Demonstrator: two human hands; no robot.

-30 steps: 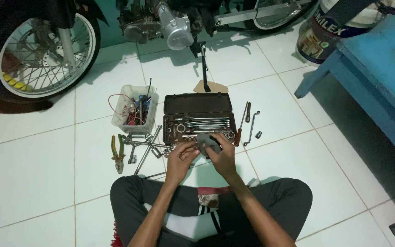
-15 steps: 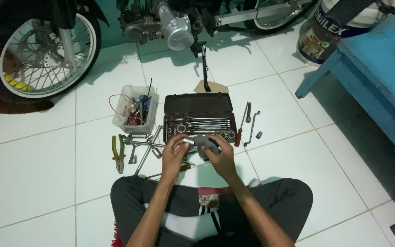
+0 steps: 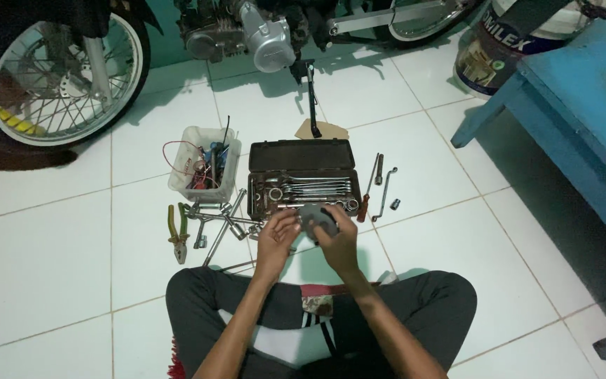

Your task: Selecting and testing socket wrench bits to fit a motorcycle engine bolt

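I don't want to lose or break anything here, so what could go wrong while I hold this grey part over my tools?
The grey part is held in the air by the left hand and right hand over the open tool case; a slip could drop it among the wrenches. The small socket lies loose on the tiled floor and may roll off.

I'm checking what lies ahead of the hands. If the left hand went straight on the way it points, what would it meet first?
The left hand points up and away, towards the open tool case. Probably it would first meet that case's near edge and the wrenches inside, though depth is unclear from this view.
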